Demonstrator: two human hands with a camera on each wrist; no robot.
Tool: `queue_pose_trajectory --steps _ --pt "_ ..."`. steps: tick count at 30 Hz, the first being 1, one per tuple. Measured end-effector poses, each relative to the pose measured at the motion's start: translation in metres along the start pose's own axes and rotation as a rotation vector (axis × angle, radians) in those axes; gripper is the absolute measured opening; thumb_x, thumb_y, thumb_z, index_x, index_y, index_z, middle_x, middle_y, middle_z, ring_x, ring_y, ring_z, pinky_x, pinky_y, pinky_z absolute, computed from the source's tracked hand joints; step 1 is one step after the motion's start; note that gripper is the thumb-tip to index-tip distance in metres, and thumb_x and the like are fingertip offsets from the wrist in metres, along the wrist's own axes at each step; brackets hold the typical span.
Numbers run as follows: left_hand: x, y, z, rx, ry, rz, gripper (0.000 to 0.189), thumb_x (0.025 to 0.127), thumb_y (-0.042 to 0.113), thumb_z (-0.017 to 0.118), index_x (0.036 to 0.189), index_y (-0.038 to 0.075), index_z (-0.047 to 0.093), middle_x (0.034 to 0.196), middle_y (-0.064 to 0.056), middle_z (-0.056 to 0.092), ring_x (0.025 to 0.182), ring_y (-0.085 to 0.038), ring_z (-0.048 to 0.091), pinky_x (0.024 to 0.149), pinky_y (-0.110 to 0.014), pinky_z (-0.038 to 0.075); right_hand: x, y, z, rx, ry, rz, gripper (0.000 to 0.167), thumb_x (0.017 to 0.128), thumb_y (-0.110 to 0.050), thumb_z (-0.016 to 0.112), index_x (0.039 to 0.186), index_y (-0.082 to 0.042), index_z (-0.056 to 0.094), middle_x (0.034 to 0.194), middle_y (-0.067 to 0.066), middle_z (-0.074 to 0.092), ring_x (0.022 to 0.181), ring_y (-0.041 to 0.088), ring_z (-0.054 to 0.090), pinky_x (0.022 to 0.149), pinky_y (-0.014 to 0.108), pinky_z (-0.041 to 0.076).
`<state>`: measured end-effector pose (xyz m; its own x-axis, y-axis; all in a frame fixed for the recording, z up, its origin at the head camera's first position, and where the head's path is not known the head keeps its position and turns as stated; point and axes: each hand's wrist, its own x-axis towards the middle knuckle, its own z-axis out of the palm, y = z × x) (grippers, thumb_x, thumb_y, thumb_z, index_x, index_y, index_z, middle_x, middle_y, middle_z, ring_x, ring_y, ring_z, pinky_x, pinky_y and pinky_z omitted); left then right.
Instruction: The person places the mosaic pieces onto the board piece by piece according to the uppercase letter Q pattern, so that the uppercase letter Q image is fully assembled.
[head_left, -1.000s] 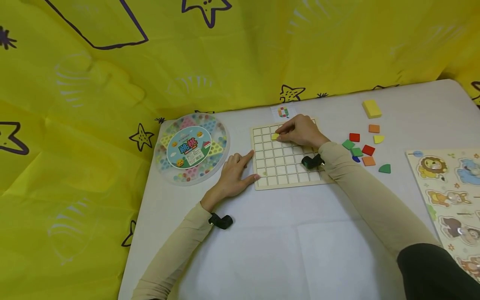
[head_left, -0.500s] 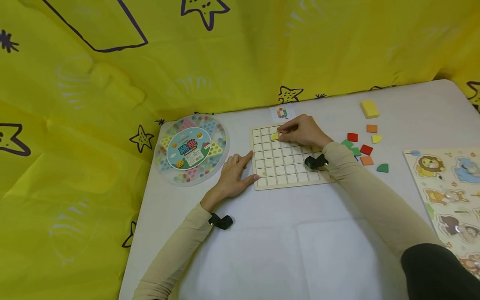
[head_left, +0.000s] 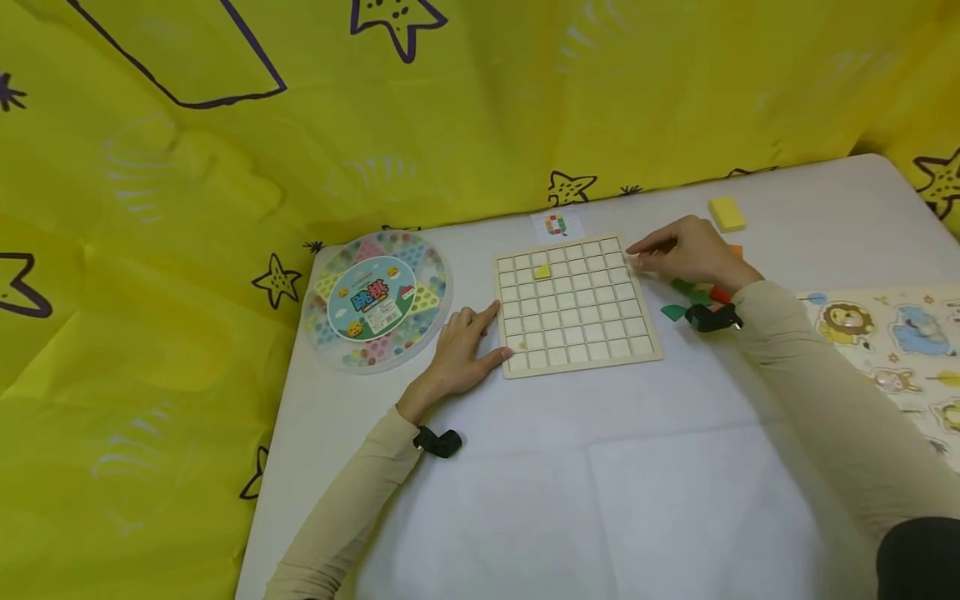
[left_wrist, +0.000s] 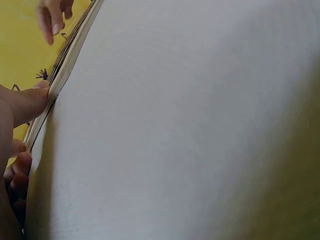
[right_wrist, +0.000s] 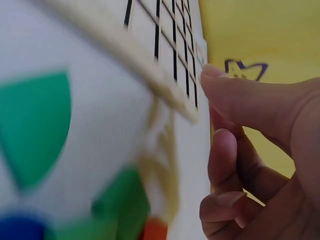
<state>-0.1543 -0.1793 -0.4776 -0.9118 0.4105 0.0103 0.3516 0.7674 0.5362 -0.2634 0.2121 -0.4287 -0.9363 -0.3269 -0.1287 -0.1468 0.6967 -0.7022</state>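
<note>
A wooden grid board point(head_left: 573, 335) lies on the white table with one yellow square piece point(head_left: 542, 272) in an upper-left cell. My left hand point(head_left: 461, 354) rests at the board's left side, thumb and forefinger extended against its edge; the left wrist view shows the thumb point(left_wrist: 34, 102) on that edge. Just off the board's upper right corner is my right hand point(head_left: 693, 250), fingers loosely bent, nothing held. Below it are loose pieces, among them a green quarter-circle point(right_wrist: 37, 125), a red piece point(head_left: 720, 295) and a blue piece point(right_wrist: 20, 227); hand and wrist hide some.
A small picture card point(head_left: 555, 223) lies behind the board. A yellow block point(head_left: 727, 214) is at the back right. To the left sits a round Chinese checkers box point(head_left: 371, 298). An animal puzzle board point(head_left: 870, 310) lies on the right, partly under the right sleeve.
The right hand has let go of the yellow square piece, leaving it on the board, and moved right toward the loose pieces. The left hand has stayed at the board's edge.
</note>
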Motion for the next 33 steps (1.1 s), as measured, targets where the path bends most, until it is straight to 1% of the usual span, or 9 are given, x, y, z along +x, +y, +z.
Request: queue_pose_trajectory --steps 3,6,9,14,17,20,23,27,33 --pt "-0.001 -0.001 0.001 -0.005 -0.009 -0.011 0.082 0.099 0.038 0.074 0.166 0.008 0.036 0.103 -0.008 0.048 0.093 -0.022 0.036 0.084 -0.035 0.025 -0.012 0.012 -0.014 -0.031 -0.012 0.016 0.033 0.098 -0.024 0.077 0.123 -0.002 0.079 0.12 0.024 0.076 0.081 0.012 0.062 0.063 0.025 0.048" --pt "-0.002 -0.001 0.001 -0.01 -0.016 -0.024 0.084 0.099 0.038 0.075 0.167 0.01 0.035 0.103 -0.007 0.047 0.093 -0.023 0.035 0.084 -0.035 0.025 -0.024 0.021 -0.025 -0.058 -0.033 0.058 0.035 0.098 -0.024 0.077 0.125 -0.001 0.078 0.118 0.022 0.077 0.08 0.011 0.065 0.065 0.024 0.049" --pt "-0.003 -0.001 0.001 -0.017 -0.006 -0.026 0.083 0.099 0.038 0.075 0.166 0.009 0.035 0.103 -0.007 0.047 0.093 -0.023 0.036 0.083 -0.035 0.025 -0.034 0.029 -0.033 -0.094 -0.039 0.087 0.037 0.097 -0.025 0.078 0.126 -0.001 0.077 0.12 0.022 0.077 0.092 0.02 0.067 0.071 0.026 0.048" --pt "-0.004 -0.001 0.001 -0.016 0.006 -0.029 0.083 0.099 0.038 0.075 0.166 0.008 0.037 0.102 -0.007 0.047 0.093 -0.023 0.036 0.083 -0.035 0.025 -0.045 0.04 -0.04 -0.13 -0.043 0.111 0.038 0.098 -0.026 0.077 0.125 0.0 0.077 0.126 0.028 0.073 0.115 0.04 0.059 0.082 0.037 0.044" --pt "-0.005 -0.001 0.002 -0.015 0.006 -0.032 0.083 0.099 0.038 0.075 0.166 0.008 0.036 0.102 -0.007 0.047 0.093 -0.023 0.036 0.083 -0.035 0.025 -0.049 0.044 -0.041 -0.132 -0.046 0.121 0.035 0.099 -0.023 0.075 0.125 0.0 0.077 0.126 0.029 0.072 0.121 0.044 0.057 0.087 0.043 0.044" --pt "-0.005 -0.001 0.002 -0.02 0.006 -0.033 0.082 0.099 0.038 0.075 0.166 0.008 0.037 0.102 -0.006 0.047 0.093 -0.023 0.036 0.083 -0.035 0.025 -0.051 0.048 -0.039 -0.136 -0.021 0.106 0.032 0.098 -0.021 0.076 0.122 0.0 0.078 0.124 0.029 0.073 0.117 0.042 0.059 0.086 0.041 0.044" --pt "-0.004 0.0 0.002 -0.026 0.01 -0.035 0.082 0.099 0.037 0.075 0.165 0.008 0.037 0.102 -0.006 0.047 0.093 -0.023 0.036 0.083 -0.036 0.025 -0.051 0.05 -0.038 -0.14 0.018 0.084 0.029 0.097 -0.021 0.079 0.117 0.0 0.079 0.115 0.024 0.077 0.104 0.032 0.065 0.08 0.03 0.045" --pt "-0.004 0.001 0.001 -0.028 0.009 -0.039 0.082 0.099 0.037 0.075 0.165 0.008 0.037 0.102 -0.007 0.047 0.094 -0.024 0.036 0.083 -0.036 0.025 -0.052 0.053 -0.039 -0.152 0.051 0.075 0.033 0.094 -0.026 0.083 0.115 -0.001 0.08 0.105 0.018 0.078 0.087 0.016 0.062 0.071 0.024 0.044" --pt "-0.002 0.003 0.001 -0.028 0.007 -0.034 0.082 0.099 0.037 0.075 0.165 0.009 0.037 0.102 -0.007 0.047 0.094 -0.023 0.036 0.083 -0.036 0.025 -0.052 0.057 -0.038 -0.142 0.066 0.085 0.043 0.094 -0.031 0.083 0.122 0.0 0.075 0.11 0.02 0.075 0.09 0.02 0.064 0.073 0.023 0.044"
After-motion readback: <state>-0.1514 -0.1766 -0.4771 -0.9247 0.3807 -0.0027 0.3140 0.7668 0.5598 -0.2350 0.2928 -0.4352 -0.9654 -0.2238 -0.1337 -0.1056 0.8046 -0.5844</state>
